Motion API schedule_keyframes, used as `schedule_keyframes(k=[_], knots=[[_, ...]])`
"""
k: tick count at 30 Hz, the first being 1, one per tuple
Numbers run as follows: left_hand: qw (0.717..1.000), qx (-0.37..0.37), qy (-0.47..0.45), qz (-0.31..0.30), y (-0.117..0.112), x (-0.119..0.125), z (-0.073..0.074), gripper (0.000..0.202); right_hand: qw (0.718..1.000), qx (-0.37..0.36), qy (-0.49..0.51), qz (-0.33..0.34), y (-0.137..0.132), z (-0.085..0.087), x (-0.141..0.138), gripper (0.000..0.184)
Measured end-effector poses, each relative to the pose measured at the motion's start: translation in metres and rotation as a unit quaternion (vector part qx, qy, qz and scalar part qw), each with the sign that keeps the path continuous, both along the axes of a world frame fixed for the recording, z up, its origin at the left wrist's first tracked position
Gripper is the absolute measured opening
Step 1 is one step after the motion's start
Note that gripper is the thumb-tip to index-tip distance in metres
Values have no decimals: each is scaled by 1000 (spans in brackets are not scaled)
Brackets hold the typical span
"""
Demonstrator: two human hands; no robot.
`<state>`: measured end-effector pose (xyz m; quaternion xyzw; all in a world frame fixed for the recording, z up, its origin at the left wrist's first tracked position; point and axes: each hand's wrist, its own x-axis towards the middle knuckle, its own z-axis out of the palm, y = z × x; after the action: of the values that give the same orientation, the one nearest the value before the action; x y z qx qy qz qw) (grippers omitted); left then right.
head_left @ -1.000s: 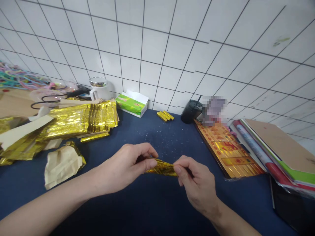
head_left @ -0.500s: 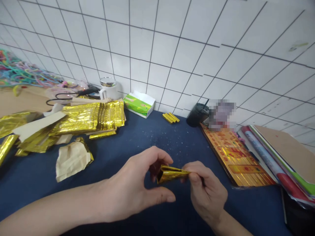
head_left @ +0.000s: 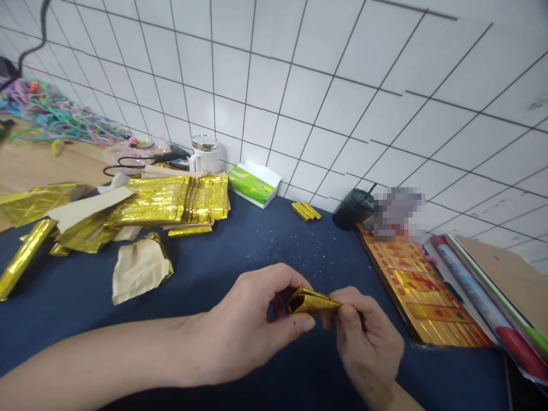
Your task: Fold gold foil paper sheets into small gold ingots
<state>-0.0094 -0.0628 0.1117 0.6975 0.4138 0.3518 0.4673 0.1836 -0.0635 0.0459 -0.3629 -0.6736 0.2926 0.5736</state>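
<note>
A small sheet of gold foil paper (head_left: pixel 315 302), rolled into a cone-like tube, is held between my two hands above the blue tabletop. Its wide, hollow end faces left. My left hand (head_left: pixel 257 319) closes round that end, thumb against the lower side and index finger along the top; the other fingers are partly hidden. At the narrow right end, my right hand (head_left: pixel 368 337) pinches the foil between thumb and fingers. Left of my hands lies a crumpled foil sheet (head_left: pixel 140 269), pale backing up. Behind it spreads a stack of gold foil paper (head_left: pixel 171 200).
Small folded gold pieces (head_left: pixel 306 211) lie near the wall, between a green tissue pack (head_left: pixel 254 184) and a black cup (head_left: pixel 353 208). A white mug (head_left: pixel 204 154) stands behind the stack. Orange-gold packets (head_left: pixel 423 285) and folders (head_left: pixel 492 285) line the right side.
My left thumb and fingers have closed in on the wide end of the rolled foil. My right hand keeps its pinch. The whole view has shifted slightly.
</note>
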Motion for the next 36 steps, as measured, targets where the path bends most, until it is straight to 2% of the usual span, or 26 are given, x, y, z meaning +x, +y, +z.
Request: schedule_keyframes(k=[5, 12, 19, 24, 28, 31, 36], knots=[[999, -48, -2, 12, 1, 1, 0, 22, 999, 39, -30, -10, 0, 4, 0, 14], [1000, -3, 17, 18, 2, 2, -5, 7, 999, 16, -37, -23, 1, 3, 0, 14], [991, -98, -95, 0, 18, 4, -19, 5, 996, 26, -72, -39, 5, 3, 1, 12], [987, -117, -109, -13, 26, 5, -20, 9, 979, 81, -172, -72, 11, 12, 9, 11], [989, -120, -85, -30, 27, 4, -22, 19, 962, 114, -240, -61, 13, 23, 12, 12], [994, -89, -64, -4, 26, 4, -27, 22, 966, 97, -234, -48, 12, 24, 9, 12], [997, -50, -54, 19, 25, 5, -30, 22, 983, 26, -178, -41, 11, 18, 6, 14]])
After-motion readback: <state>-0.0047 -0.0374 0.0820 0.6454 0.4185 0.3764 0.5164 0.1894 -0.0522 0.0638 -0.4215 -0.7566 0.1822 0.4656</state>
